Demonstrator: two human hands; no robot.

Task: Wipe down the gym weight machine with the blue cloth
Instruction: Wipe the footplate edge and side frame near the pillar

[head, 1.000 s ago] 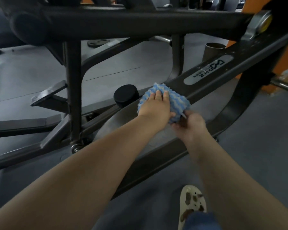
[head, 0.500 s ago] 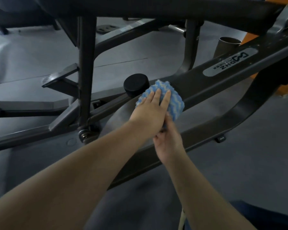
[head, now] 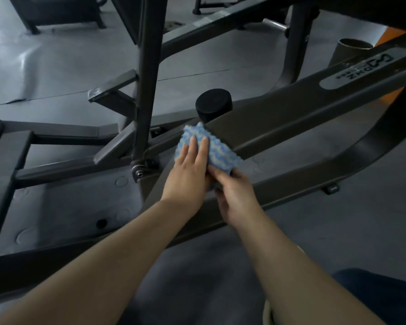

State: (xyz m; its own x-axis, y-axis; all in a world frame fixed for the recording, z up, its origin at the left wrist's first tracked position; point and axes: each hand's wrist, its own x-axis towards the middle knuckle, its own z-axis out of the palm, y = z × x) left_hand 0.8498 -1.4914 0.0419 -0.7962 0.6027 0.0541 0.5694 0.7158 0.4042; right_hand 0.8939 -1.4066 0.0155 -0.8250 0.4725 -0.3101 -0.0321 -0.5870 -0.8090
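The straight fingers (head: 198,146) of the left hand (head: 188,170) press the blue-and-white knobbly cloth (head: 217,150) flat on the dark sloping metal beam (head: 279,120) of the weight machine, while the right hand (head: 234,195) pinches its lower corner. The cloth has slid down the beam, past the black round cap (head: 213,106), so this stretch seems wiped.

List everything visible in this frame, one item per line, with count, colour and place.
blue cloth: one, blue and white, on the sloped machine beam, centre
machine beam: one, dark grey, runs from centre up to the right, bearing a grey logo plate
round cap: one, black, just above the cloth
upright post: one, dark grey, left of the cloth
tube: one, grey, open-topped, upper right
floor: grey
left hand: one, fingers flat, pressing the cloth
right hand: one, pinching the cloth's lower edge
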